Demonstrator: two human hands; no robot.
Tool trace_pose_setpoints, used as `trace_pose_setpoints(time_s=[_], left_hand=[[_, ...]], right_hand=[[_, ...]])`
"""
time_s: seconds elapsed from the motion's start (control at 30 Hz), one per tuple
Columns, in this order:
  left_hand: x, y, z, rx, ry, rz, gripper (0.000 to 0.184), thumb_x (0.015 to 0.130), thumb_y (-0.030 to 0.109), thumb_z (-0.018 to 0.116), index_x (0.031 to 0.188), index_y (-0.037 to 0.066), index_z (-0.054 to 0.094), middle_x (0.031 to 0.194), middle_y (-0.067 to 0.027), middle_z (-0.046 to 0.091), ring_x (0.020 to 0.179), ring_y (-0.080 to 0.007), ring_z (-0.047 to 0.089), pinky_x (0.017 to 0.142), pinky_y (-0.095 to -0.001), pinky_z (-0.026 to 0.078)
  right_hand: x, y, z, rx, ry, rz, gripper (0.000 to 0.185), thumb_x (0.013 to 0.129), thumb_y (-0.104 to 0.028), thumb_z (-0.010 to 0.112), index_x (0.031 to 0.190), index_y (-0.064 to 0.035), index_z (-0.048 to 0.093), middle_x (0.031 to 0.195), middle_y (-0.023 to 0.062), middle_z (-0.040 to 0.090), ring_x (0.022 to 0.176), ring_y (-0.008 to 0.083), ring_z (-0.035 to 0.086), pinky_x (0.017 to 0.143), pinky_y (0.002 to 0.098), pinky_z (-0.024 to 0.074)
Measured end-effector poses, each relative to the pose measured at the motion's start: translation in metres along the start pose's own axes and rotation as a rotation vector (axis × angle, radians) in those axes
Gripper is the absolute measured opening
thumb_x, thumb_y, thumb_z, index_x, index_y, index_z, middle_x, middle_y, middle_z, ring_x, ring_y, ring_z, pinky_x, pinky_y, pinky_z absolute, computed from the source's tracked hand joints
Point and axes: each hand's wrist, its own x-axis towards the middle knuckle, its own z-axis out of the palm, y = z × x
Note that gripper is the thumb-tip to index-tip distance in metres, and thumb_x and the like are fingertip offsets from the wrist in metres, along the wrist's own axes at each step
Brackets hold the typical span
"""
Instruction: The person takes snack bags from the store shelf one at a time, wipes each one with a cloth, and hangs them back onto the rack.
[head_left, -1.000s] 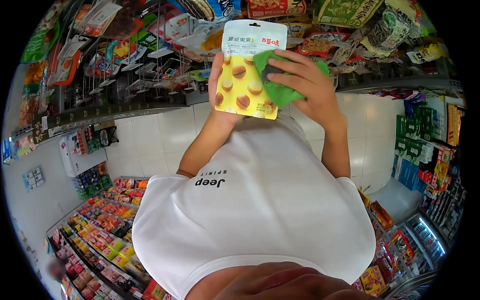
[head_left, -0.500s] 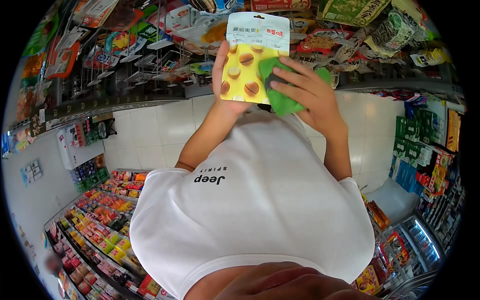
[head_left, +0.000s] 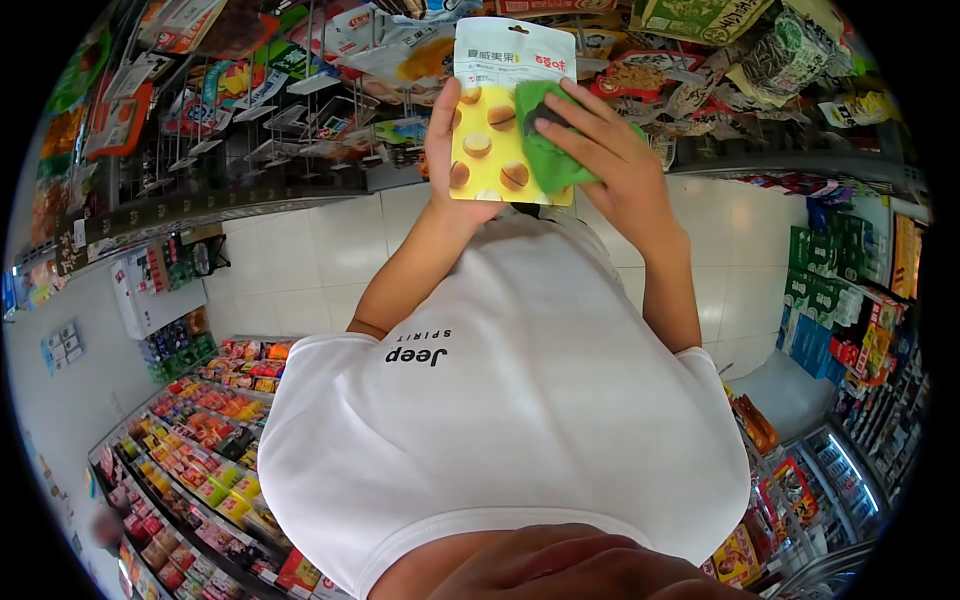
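Upright in front of my chest is a yellow and white snack pouch [head_left: 490, 140] with pictures of round brown nuts and a hang hole at its top. My left hand [head_left: 447, 150] grips it from the left side and behind, the thumb along its edge. My right hand [head_left: 620, 165] is closed on a green cloth [head_left: 548, 150] with a dark patch. That cloth lies against the pouch's right front and covers part of the printing. The left fingers behind the pouch are hidden.
Ahead, a rack holds hanging snack bags [head_left: 710, 25] on metal hooks [head_left: 315, 85]. Shelves of colourful packets [head_left: 210, 440] stand behind me on the left. Green cartons [head_left: 815, 275] are stacked at the right, near a lit cooler [head_left: 845, 470]. Pale floor tiles [head_left: 345, 240] lie below.
My right hand has moved the green cloth up and slightly left over the pouch's front. The pouch has shifted slightly, and its top now sits a little higher.
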Motion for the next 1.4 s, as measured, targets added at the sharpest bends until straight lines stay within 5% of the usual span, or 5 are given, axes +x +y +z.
trace_pose_setpoints(time_s=[0.8, 0.93, 1.2, 1.33, 1.4], left_hand=[[-0.002, -0.002, -0.019, -0.101, -0.11, -0.041, 0.053, 0.108, 0.048, 0.036, 0.144, 0.013, 0.051, 0.139, -0.0132, 0.06, 0.126, -0.0299, 0.062, 0.101, -0.0475, 0.056], [-0.002, -0.003, -0.013, -0.016, -0.045, -0.046, 0.051, 0.109, 0.046, 0.035, 0.142, 0.011, 0.052, 0.135, -0.0138, 0.063, 0.123, -0.0286, 0.064, 0.099, -0.0447, 0.057], [0.002, -0.007, -0.009, 0.305, 0.197, 0.198, 0.051, 0.11, 0.044, 0.034, 0.139, 0.007, 0.055, 0.131, -0.0145, 0.065, 0.113, -0.0271, 0.068, 0.099, -0.0412, 0.057], [0.002, 0.0, -0.017, -0.133, -0.066, -0.056, 0.056, 0.112, 0.042, 0.024, 0.146, 0.007, 0.051, 0.139, -0.0175, 0.061, 0.127, -0.0342, 0.06, 0.113, -0.0516, 0.045], [0.002, -0.001, -0.018, -0.062, -0.033, -0.016, 0.053, 0.111, 0.043, 0.029, 0.144, 0.008, 0.053, 0.135, -0.0153, 0.063, 0.121, -0.0301, 0.064, 0.108, -0.0448, 0.05]], right_hand=[[0.03, -0.007, 0.017, 0.132, -0.137, -0.182, 0.054, 0.07, 0.003, 0.074, 0.122, -0.01, 0.071, 0.139, 0.0043, 0.065, 0.139, 0.0285, 0.053, 0.108, 0.0419, 0.051], [0.032, -0.002, 0.017, 0.068, -0.016, -0.031, 0.049, 0.07, 0.002, 0.074, 0.119, -0.0087, 0.072, 0.137, 0.0041, 0.066, 0.139, 0.0277, 0.053, 0.107, 0.0421, 0.052], [0.018, -0.024, 0.027, 0.172, -0.133, -0.278, 0.034, 0.075, -0.002, 0.071, 0.109, -0.0065, 0.071, 0.13, 0.0046, 0.068, 0.132, 0.0308, 0.058, 0.105, 0.0425, 0.0534], [0.019, -0.017, 0.023, 0.16, -0.103, -0.216, 0.037, 0.075, -0.004, 0.072, 0.111, -0.0067, 0.071, 0.131, 0.0048, 0.067, 0.132, 0.0309, 0.058, 0.105, 0.0429, 0.0533], [0.021, -0.012, 0.023, 0.098, -0.058, -0.158, 0.038, 0.075, -0.006, 0.073, 0.113, -0.0072, 0.071, 0.131, 0.0045, 0.067, 0.132, 0.0304, 0.058, 0.106, 0.0431, 0.0531]])
